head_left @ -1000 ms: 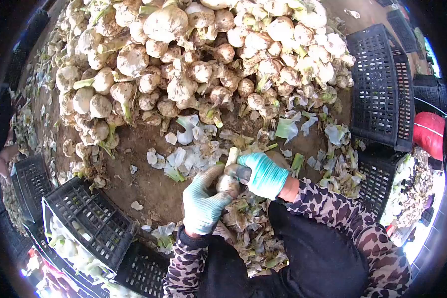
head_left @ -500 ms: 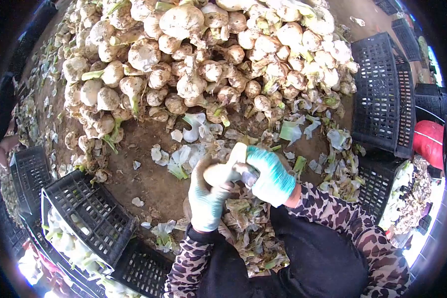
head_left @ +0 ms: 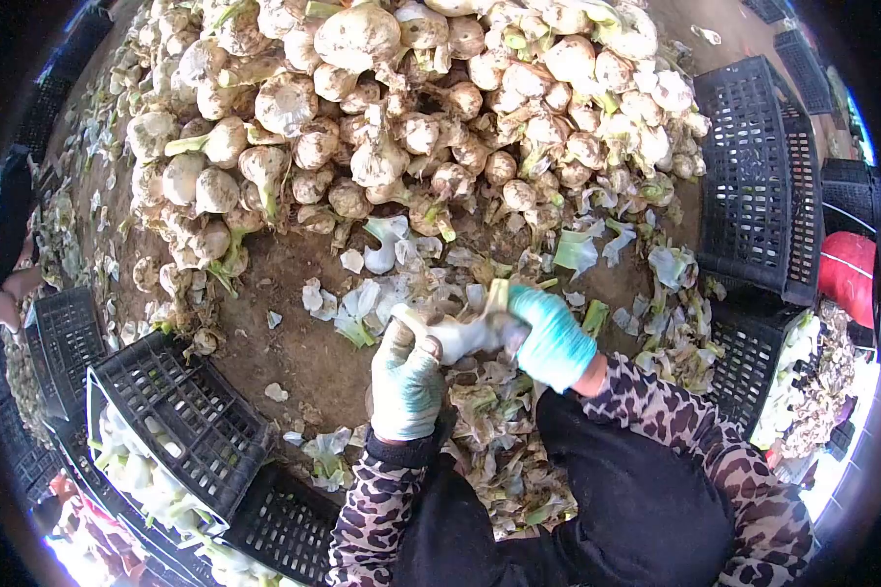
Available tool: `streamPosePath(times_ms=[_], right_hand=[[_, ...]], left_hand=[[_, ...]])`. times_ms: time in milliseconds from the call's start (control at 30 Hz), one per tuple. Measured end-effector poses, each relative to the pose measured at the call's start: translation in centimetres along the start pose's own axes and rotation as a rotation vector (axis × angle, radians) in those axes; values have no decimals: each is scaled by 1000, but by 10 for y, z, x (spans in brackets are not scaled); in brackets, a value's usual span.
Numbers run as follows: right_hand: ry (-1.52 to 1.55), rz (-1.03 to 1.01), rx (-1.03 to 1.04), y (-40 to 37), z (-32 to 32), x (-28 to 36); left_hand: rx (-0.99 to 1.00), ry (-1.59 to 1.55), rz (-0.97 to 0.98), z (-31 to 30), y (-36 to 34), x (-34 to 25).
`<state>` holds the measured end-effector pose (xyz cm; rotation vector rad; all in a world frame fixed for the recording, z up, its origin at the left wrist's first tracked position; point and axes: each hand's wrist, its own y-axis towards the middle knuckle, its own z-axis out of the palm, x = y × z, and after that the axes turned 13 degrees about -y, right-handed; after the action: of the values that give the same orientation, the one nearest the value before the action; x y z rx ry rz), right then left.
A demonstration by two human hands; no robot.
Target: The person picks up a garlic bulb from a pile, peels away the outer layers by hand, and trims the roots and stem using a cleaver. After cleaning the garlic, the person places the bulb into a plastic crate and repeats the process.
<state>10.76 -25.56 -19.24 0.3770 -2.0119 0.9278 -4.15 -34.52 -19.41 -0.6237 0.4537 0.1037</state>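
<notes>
Head view shows both gloved hands meeting low in front of the onion heap [head_left: 411,117]. The left hand [head_left: 406,382] is closed around a pale onion [head_left: 457,336], held just above the peelings [head_left: 499,445]. The right hand [head_left: 555,338] is clamped on its stalk end. Stripping the outer skin seems the step in hand. The next move calls for a steady left grip while the right pulls the skin clear.

Dirt ground [head_left: 299,367] carries a bulb heap [head_left: 411,108] beyond the left hand [head_left: 406,382], peelings [head_left: 489,440] beneath it, a black crate [head_left: 181,430] to its left
</notes>
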Motion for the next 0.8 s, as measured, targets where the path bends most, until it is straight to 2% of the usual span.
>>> streamPosePath(times_ms=[33, 100, 167, 200, 233, 300, 333, 400, 433, 500, 533, 567, 633, 700, 767, 800], right_hand=[[-83, -64, -79, 3, 0, -12], [380, -36, -264, 11, 20, -58], [-735, -181, -320, 19, 3, -79], [-537, -45, -289, 19, -5, -65], [-365, 231, -145, 21, -15, -58], [-631, -306, -394, 14, -17, -58], [-629, -307, -395, 11, -22, -39], [-417, -445, -155, 3, -34, -3], [-420, -437, -157, 3, -30, 0], [177, -144, 144, 5, -23, 8], [80, -95, 262, 10, -29, 14], [171, 44, 304, 11, -25, 23], [51, -260, 236, 12, -11, 8], [131, -177, 160, 8, -2, 8], [-135, -20, 163, 7, -5, 12], [193, 104, 219, 5, -6, 13]], left_hand=[[-1, -3, 2, 1, 0, 3], [-1, -82, -92, 1, -2, 9], [26, -33, -88, -3, -5, 10], [40, -73, -56, -2, -5, 8], [53, -114, -17, -2, -5, 4], [100, -130, -34, -5, -3, -3], [102, -124, -46, -9, -1, -4], [122, -161, -90, -10, 0, -4], [122, -164, -98, -11, -1, -2], [147, -75, -140, -13, -1, 1], [100, -110, -197, -5, -2, -3], [100, -109, -202, -6, 0, -1], [114, 66, -43, -10, 2, 2], [96, 51, -8, -10, 2, 2], [-40, 43, -70, -16, 1, -1], [27, 31, -72, -14, 1, -2]])
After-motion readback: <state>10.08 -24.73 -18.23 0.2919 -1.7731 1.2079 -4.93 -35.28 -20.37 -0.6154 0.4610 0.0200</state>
